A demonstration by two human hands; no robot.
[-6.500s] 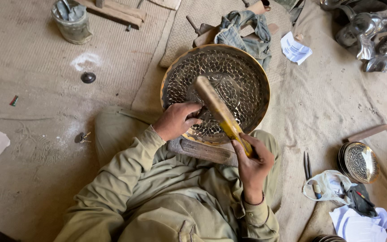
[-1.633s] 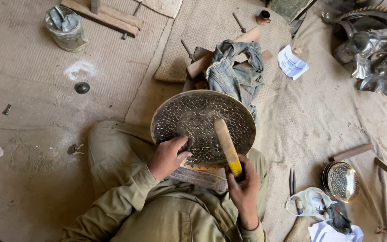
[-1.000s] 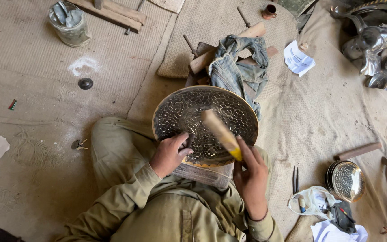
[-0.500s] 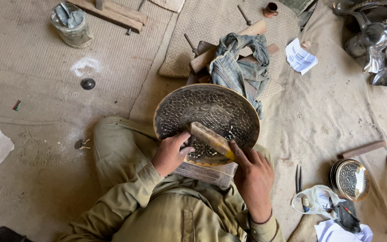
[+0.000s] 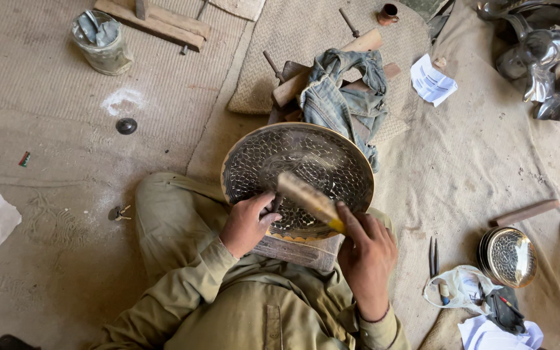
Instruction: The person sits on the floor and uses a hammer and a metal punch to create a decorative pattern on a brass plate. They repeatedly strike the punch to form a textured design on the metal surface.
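A round engraved metal plate (image 5: 306, 159) rests tilted on a wooden block (image 5: 296, 249) in my lap. My left hand (image 5: 246, 223) sits on the plate's near edge, fingers closed around a small tool that is mostly hidden. My right hand (image 5: 365, 253) grips a wooden mallet (image 5: 307, 198) by its yellow-banded handle; the mallet head lies low over the plate, close to my left hand. My legs in olive clothing are folded under the plate.
Folded denim cloth (image 5: 341, 91) and wooden pieces lie beyond the plate. A tin with rags (image 5: 102, 42) stands far left. A smaller engraved dish (image 5: 510, 256), pliers (image 5: 433, 256) and papers lie to the right. Shiny metal vessels (image 5: 552, 58) fill the far right corner.
The mallet was raised over the plate a second ago and has come down near my left hand. My left hand has stayed on the plate's near edge.
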